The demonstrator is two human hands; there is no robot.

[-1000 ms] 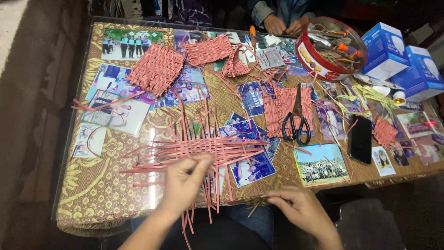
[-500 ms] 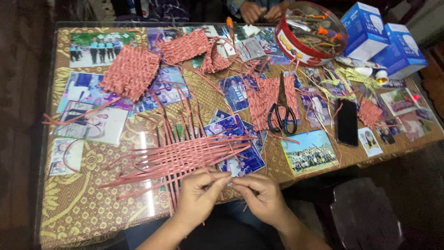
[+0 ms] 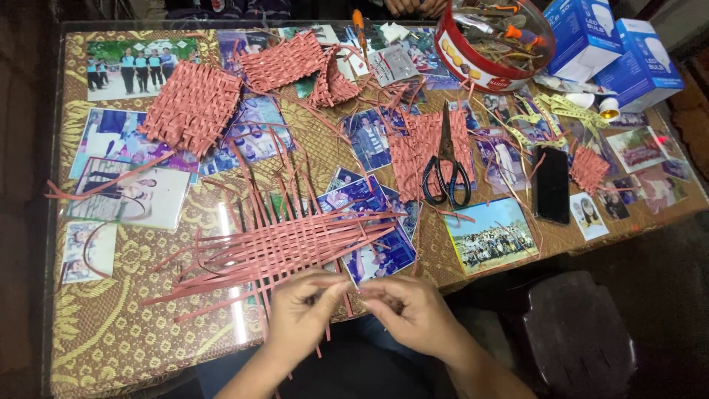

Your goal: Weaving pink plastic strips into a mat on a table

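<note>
At the far left of the tabletop (image 3: 111, 347), photographs (image 3: 129, 196) are seen laid flat under a glass sheet, over a gold-patterned cloth, so that a smooth working surface is given. A finished pink woven square (image 3: 193, 107) is set aside at the upper left, well apart from the work in hand, and a second woven piece (image 3: 284, 60) lies beyond it.

Nearer the front edge, the half-woven pink strip mat (image 3: 284, 247) is spread flat, its loose ends fanned outward on all sides so that each strip can be reached singly. Its near edge is met by the left hand (image 3: 303, 314), whose grip is closed to a pinch on strip ends at that edge; exactly how many strips are pinched cannot be told, as the fingers cover them. Just beside it, almost touching, the right hand (image 3: 413, 310) is curled, its fingertips brought to the same spot, seemingly holding a thin strip end, though this is partly hidden.

Further right, black-handled scissors (image 3: 445, 166) are laid on another woven patch (image 3: 413, 155), within easy reach. A dark phone (image 3: 552, 185) lies flat beside them. At the upper right, a round red tin (image 3: 473, 63) holding tools stands near two blue and white boxes (image 3: 613, 44).
</note>
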